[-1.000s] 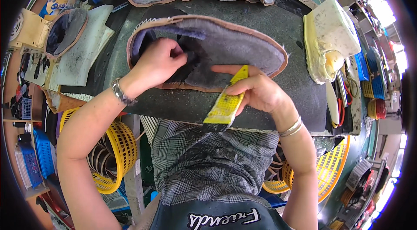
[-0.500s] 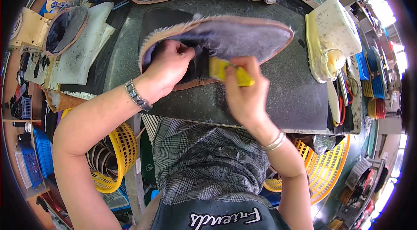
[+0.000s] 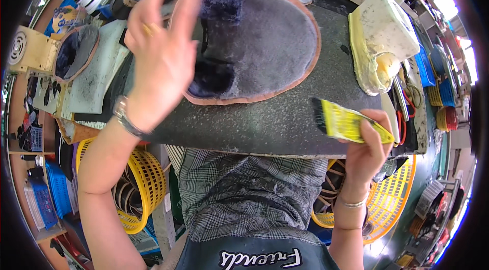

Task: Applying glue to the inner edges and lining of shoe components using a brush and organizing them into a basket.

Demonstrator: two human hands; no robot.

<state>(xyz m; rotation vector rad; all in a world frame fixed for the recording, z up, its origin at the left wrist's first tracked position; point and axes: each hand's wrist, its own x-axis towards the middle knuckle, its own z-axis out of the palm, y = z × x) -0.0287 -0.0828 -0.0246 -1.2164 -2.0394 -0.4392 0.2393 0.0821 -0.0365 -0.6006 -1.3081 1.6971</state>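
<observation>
A left hand (image 3: 163, 53), blurred, hangs over the left end of a gray fleecy shoe piece (image 3: 277, 41), its fingers spread wide and bare. The shoe piece lies on a dark worktop (image 3: 244, 135), between the fingers of both hands. At right, the fingers of the right hand (image 3: 369, 147) are wrapped around a yellow brush (image 3: 347, 122), bristles facing left. A white container (image 3: 389, 25) stands beyond those right fingers.

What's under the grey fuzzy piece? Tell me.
A dark board shows along the near edge of the grey fuzzy piece. What is directly beneath is covered; the left hand hides part of the piece's left end.
</observation>
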